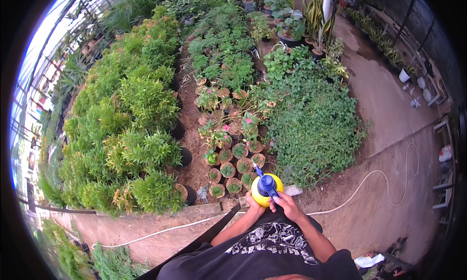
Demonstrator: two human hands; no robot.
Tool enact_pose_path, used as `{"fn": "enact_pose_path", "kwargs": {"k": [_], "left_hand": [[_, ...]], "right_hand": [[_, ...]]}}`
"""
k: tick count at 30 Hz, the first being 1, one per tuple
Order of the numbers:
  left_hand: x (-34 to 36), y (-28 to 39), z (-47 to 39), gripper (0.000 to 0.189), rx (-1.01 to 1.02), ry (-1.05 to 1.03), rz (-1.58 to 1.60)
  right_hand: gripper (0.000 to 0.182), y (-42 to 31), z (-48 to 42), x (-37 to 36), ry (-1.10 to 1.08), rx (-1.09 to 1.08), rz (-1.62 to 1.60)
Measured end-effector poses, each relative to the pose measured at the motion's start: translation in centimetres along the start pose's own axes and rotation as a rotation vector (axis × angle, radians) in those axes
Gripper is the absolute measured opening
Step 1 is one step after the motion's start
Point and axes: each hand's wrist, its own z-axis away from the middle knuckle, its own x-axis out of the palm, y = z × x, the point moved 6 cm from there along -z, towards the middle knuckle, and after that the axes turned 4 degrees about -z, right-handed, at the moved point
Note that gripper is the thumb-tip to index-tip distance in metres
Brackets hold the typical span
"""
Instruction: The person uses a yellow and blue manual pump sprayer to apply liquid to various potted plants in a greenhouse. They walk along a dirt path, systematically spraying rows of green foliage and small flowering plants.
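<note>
A yellow pump spray bottle [257, 198] with a blue top [267, 184] is held in front of my body. My left hand [254, 203] cups the bottle's left side. On the blue handle at the right, my right hand [286, 206] is closed with its fingers wrapped around it. The nozzle [257, 169] points away from me, over several small potted seedlings [228, 170] standing close together on the soil. Behind these, taller plants with pink flowers [226, 128] grow in pots. Whether any spray leaves the nozzle cannot be made out.
Dense leafy shrubs [142, 145] in black pots fill the left. Low green creeping foliage [313, 123] spreads on the right. A pale hose [350, 198] runs across the concrete path [394, 170] and behind my arms. A low concrete curb [204, 209] edges the bed.
</note>
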Motion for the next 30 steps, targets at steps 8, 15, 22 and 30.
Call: {"fn": "enact_pose_path", "kwargs": {"k": [8,15,22,30], "left_hand": [[-2.1,-6.3,2.8,0.051,-0.129,-0.171,-0.287],[-7.7,-11.2,4.1,0.062,-0.492,-0.246,-0.445],[-11.5,-12.9,6.1,0.075,-0.474,-0.355,-1.118],[-28.3,-6.0,2.6,0.054,-0.151,0.173,-1.313]], "right_hand": [[0.029,0.7,3.7,-1.0,0.083,0.046,0.069],[0.031,2.7,9.2,-1.0,0.124,0.127,0.035],[0.03,4.3,16.6,-1.8,0.379,0.086,-0.031],[0.03,4.2,19.8,-4.4,0.373,0.253,0.161]]}}
